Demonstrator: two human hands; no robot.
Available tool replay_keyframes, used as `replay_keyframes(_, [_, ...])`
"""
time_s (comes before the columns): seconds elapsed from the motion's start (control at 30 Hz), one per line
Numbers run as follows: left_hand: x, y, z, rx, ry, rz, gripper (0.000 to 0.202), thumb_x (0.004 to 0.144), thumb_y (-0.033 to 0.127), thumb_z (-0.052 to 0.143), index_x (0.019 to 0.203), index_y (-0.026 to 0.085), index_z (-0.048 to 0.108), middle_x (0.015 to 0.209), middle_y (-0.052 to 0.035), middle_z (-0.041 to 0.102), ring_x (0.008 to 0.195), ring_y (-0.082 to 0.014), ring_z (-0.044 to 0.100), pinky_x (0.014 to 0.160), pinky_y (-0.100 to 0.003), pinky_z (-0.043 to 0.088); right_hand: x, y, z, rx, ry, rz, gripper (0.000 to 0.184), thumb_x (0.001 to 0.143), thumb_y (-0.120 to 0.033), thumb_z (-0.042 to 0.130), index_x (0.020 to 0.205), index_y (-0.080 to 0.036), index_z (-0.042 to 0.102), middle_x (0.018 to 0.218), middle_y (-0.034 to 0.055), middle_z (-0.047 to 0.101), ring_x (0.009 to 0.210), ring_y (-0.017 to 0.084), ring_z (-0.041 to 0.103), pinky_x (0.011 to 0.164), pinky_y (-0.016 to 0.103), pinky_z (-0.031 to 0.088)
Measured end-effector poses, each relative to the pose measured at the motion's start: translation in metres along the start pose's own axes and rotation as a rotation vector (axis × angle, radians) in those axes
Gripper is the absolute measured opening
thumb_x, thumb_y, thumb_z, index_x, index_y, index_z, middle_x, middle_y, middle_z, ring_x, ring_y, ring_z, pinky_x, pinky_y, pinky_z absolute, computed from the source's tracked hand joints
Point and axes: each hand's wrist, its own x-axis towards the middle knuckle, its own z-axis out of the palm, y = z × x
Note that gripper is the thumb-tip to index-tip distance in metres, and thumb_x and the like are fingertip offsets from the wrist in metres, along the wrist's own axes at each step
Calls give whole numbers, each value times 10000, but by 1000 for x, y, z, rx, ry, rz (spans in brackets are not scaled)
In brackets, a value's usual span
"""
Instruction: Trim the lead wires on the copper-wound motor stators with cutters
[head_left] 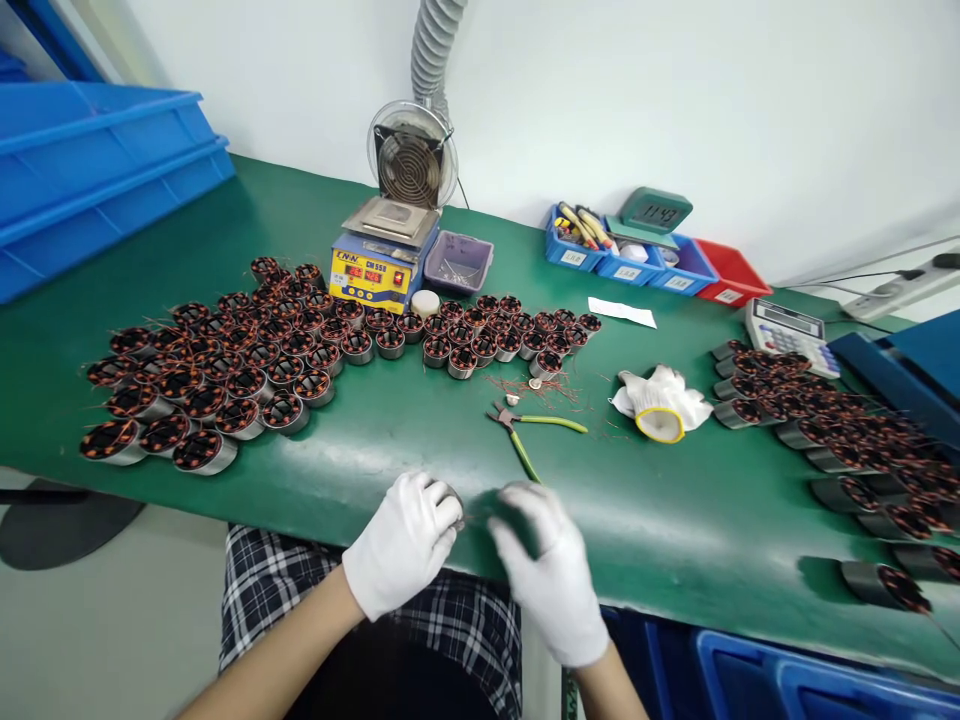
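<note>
My left hand (409,540), in a white glove, is closed around a motor stator (456,505); only a dark edge of it shows past the fingers. To its right, my right hand (551,570) wears the same kind of glove and is slightly blurred, its thumb and fingers curved apart with nothing visible between them. Just beyond it lie green-handled cutting pliers (517,425) with spread handles. Several wound stators (240,415), metal rings with copper wire ends, stand in a large group at the left and centre, and another group of stators (840,430) lies at the right.
Wire scraps (544,390) and a white glove (664,400) lie beyond the pliers. A yellow-and-blue solder pot (375,270) stands at the back beside a grey tray (459,262). Small blue bins (630,268), a red bin (731,272), a clock (656,210) and a calculator (791,335) are farther right.
</note>
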Motion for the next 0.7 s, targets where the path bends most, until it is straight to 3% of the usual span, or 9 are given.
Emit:
replay_keyframes(0.1, [-1, 0, -2, 25, -25, -2, 99, 821, 151, 400, 791, 177, 491, 806, -42, 547, 750, -216, 460, 666, -374, 387, -4, -7, 15, -157, -127, -369, 158, 862, -153, 422, 885, -168, 577, 806, 79, 616, 710, 168, 583, 644, 279, 489])
replay_keyframes(0.2, [-4, -3, -5, -77, -36, -46, 87, 800, 189, 469, 884, 176, 484, 928, -61, 563, 828, -224, 506, 732, -393, 428, -4, -2, 28, -209, -123, -460, 228, 903, -174, 357, 822, -159, 570, 663, 52, 590, 565, 148, 551, 528, 245, 460])
replay_keyframes(0.3, [-7, -11, -5, -217, -7, -145, 577, 639, 246, 680, 1135, 150, 401, 1228, -144, 462, 1049, -272, 496, 882, -426, 424, -4, 5, 33, -166, -106, -389, 251, 920, -241, 350, 840, -158, 573, 651, 42, 583, 535, 136, 552, 516, 230, 456])
replay_keyframes(0.33, [-8, -15, -4, -238, -14, -181, 650, 591, 233, 718, 1152, 148, 402, 1275, -162, 425, 1099, -290, 476, 918, -438, 408, -4, 6, 34, -148, -98, -367, 260, 923, -256, 346, 862, -156, 578, 663, 45, 584, 534, 133, 554, 519, 227, 457])
replay_keyframes(0.43, [-9, -23, -3, -301, -51, -246, 516, 563, 203, 749, 1023, 171, 517, 1252, -146, 471, 1130, -302, 473, 958, -459, 382, -3, 4, 34, -103, -82, -356, 318, 932, -255, 309, 922, -151, 610, 661, 46, 557, 514, 125, 540, 499, 217, 446])
replay_keyframes(0.53, [-10, -21, -4, -489, -13, -297, 546, 537, 229, 779, 1024, 181, 538, 1209, -122, 521, 1107, -276, 502, 954, -427, 399, 0, -6, 27, -7, -77, -320, 314, 922, -236, 338, 888, -169, 644, 630, 26, 508, 501, 114, 518, 471, 201, 424])
replay_keyframes(0.63, [-12, -8, -12, -699, 61, -431, 524, 595, 171, 718, 1082, 202, 528, 1121, -74, 584, 1020, -224, 563, 918, -378, 441, 4, -20, 17, 150, -79, -192, 228, 873, -201, 431, 806, -185, 649, 636, 11, 502, 531, 108, 518, 492, 195, 421])
replay_keyframes(0.7, [-13, 0, -20, -792, 116, -418, 420, 618, 135, 671, 1018, 214, 570, 1056, -50, 603, 965, -204, 585, 878, -343, 469, 8, -30, 11, 238, -107, -64, 197, 821, -176, 469, 719, -186, 637, 613, -2, 484, 521, 106, 492, 490, 196, 406])
